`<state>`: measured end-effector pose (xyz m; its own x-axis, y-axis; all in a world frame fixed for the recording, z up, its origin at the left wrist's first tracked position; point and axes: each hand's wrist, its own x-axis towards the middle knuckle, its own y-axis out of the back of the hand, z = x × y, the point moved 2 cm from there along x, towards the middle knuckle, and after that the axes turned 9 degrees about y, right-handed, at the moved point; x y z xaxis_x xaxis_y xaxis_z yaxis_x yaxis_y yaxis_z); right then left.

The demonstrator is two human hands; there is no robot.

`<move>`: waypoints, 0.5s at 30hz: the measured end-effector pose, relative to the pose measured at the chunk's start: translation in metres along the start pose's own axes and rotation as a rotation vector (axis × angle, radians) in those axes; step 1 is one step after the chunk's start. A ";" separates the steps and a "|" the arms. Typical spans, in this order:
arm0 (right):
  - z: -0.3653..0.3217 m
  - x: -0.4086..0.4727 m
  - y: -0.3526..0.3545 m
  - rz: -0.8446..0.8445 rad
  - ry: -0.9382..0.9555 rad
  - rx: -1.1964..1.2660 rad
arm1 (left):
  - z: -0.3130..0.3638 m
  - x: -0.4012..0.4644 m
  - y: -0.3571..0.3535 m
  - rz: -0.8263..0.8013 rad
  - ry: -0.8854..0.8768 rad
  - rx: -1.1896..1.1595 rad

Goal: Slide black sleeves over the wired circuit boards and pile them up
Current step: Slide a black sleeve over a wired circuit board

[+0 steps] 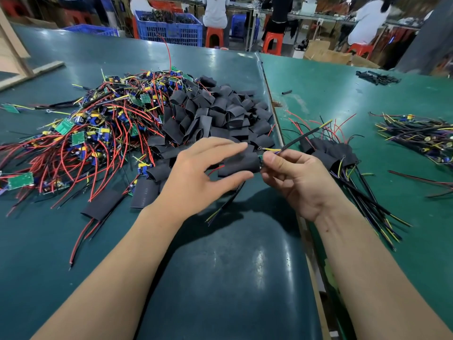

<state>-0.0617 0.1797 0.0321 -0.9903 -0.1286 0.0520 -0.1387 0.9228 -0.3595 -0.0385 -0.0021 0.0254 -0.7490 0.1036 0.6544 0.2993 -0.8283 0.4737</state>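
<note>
My left hand point(196, 177) holds a black sleeve point(241, 164) between thumb and fingers, a board almost wholly inside it. My right hand point(294, 177) pinches that board's black cable and coloured wires point(294, 141) at the sleeve's right end. Red and black leads stick out of the sleeve's left end. A heap of empty black sleeves point(215, 114) lies behind my hands. Left of it sprawls a tangle of bare wired circuit boards point(93, 128). A pile of sleeved boards point(331, 153) sits just right of my right hand.
The green table top point(220, 266) has a seam with a wooden strip point(277, 114) running to the right half. More wired parts point(416, 136) lie far right. Blue crates point(169, 28), orange stools and seated people stand beyond the table.
</note>
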 end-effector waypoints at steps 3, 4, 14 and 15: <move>0.000 0.000 -0.001 0.022 -0.001 0.041 | -0.003 -0.001 0.003 0.011 0.097 -0.039; 0.000 0.000 -0.001 0.031 -0.002 0.046 | -0.003 -0.001 0.003 0.007 0.098 -0.019; 0.003 -0.002 -0.001 -0.003 -0.056 0.003 | 0.004 -0.001 -0.005 0.019 -0.031 0.060; 0.003 -0.002 -0.002 -0.001 -0.066 0.005 | 0.003 -0.001 -0.005 0.019 -0.038 0.066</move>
<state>-0.0593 0.1774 0.0299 -0.9881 -0.1533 -0.0090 -0.1396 0.9210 -0.3637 -0.0376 0.0038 0.0245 -0.7200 0.1106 0.6851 0.3524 -0.7922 0.4983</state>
